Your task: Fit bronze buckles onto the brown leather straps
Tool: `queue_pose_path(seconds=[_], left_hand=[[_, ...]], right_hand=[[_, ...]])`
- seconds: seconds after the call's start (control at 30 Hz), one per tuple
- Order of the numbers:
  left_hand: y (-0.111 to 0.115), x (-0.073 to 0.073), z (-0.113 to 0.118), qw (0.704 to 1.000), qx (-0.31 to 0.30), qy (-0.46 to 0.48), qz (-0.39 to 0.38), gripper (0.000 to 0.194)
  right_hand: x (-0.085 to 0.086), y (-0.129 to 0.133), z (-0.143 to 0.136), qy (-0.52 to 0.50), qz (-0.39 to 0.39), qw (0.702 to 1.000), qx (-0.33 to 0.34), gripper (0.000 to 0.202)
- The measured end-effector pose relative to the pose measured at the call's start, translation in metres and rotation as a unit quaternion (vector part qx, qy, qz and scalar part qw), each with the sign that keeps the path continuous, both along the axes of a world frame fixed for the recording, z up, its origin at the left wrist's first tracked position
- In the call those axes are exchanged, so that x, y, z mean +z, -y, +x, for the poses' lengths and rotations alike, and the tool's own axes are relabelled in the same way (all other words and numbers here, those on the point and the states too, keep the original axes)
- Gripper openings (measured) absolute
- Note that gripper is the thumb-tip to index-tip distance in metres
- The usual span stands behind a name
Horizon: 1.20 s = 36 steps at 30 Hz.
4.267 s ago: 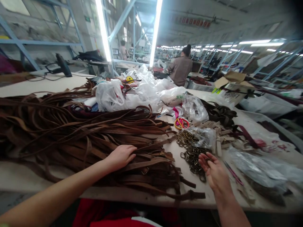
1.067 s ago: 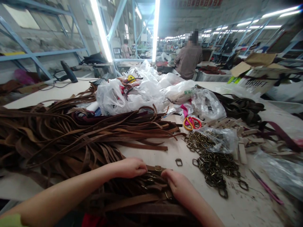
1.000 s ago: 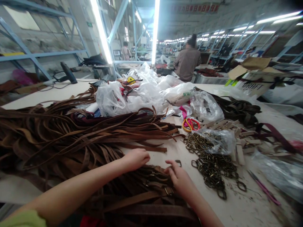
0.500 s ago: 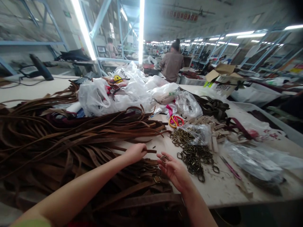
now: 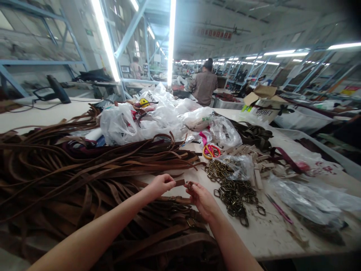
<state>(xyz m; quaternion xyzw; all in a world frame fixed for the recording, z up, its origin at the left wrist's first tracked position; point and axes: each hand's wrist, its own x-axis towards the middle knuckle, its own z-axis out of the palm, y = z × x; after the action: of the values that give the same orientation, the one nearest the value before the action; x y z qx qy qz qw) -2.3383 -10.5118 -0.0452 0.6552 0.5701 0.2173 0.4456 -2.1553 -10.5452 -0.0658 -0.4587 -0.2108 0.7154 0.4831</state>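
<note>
My left hand (image 5: 163,184) is closed on a brown leather strap (image 5: 179,182), whose short flat end sticks out to the right of my fingers. Just beside that end, my right hand (image 5: 199,196) pinches a small brass-coloured metal buckle (image 5: 189,185). Strap end and buckle are very close; whether they touch I cannot tell. Below my hands lie straps with metal buckles (image 5: 191,222) on them. To the right of my right hand is a heap of loose metal buckles (image 5: 238,194), partly under a clear plastic bag (image 5: 239,165).
Long brown straps (image 5: 70,177) cover the table's left side. White plastic bags (image 5: 158,116) pile up behind. Scissors with yellow and red handles (image 5: 211,151) lie beyond the buckles; a pink-handled tool (image 5: 279,209) lies right. A person (image 5: 204,84) stands farther back.
My right hand has turned and its fingers have closed round the buckle, bringing it up to the strap end. The strap end now shows its flat face. The view has shifted slightly.
</note>
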Motion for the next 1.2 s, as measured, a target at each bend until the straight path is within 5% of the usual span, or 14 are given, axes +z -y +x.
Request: queue_pose_path(seconds=[0.27, 0.4, 0.63, 1.03, 1.2], left_hand=[[0.017, 0.001, -0.004, 0.991, -0.088, -0.084, 0.062, 0.026], [0.025, 0.004, -0.005, 0.987, -0.067, -0.119, 0.082, 0.024], [0.035, 0.012, -0.010, 0.983, -0.041, -0.141, 0.113, 0.023], [0.048, 0.024, -0.021, 0.994, -0.004, 0.004, 0.105, 0.030], [0.047, 0.026, -0.022, 0.996, -0.009, -0.027, 0.087, 0.030]], right_hand=[[-0.011, -0.013, -0.024, -0.029, 0.006, 0.997, -0.072, 0.044], [-0.013, -0.009, -0.027, -0.035, -0.020, 0.995, -0.093, 0.048], [-0.007, -0.005, -0.029, 0.113, 0.018, 0.992, -0.044, 0.039], [-0.032, -0.002, -0.039, -0.113, -0.033, 0.993, 0.010, 0.025], [-0.033, 0.006, -0.047, -0.114, -0.048, 0.992, -0.022, 0.036]])
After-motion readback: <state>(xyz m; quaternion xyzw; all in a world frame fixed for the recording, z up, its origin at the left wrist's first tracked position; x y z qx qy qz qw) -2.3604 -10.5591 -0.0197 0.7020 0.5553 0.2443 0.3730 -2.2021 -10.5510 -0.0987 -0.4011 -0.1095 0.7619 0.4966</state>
